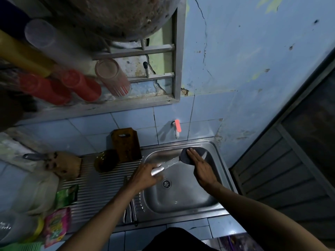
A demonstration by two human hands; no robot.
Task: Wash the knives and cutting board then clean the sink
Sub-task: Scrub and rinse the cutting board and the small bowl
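Knife: the long steel knife with a silver handle (167, 165) lies slanted over the stainless steel sink (183, 194), so runoff should fall in the basin.
Left hand (145, 176): grip wrapped round the handle, steadying it.
Right hand (201, 167): fingers flat, pressing a dark round scrubbing pad (188, 157) on the blade's far end.
Board: the brown wooden cutting board (126, 144) leans upright behind the sink's drainer.
Hidden: blade tip under the pad; thin items on the drainer too dim to name.

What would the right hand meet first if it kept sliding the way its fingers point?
Probably the back wall of the sink. The right hand lies flat on the dark cloth, with its fingers aimed up-left toward the tap side; depth is uncertain.
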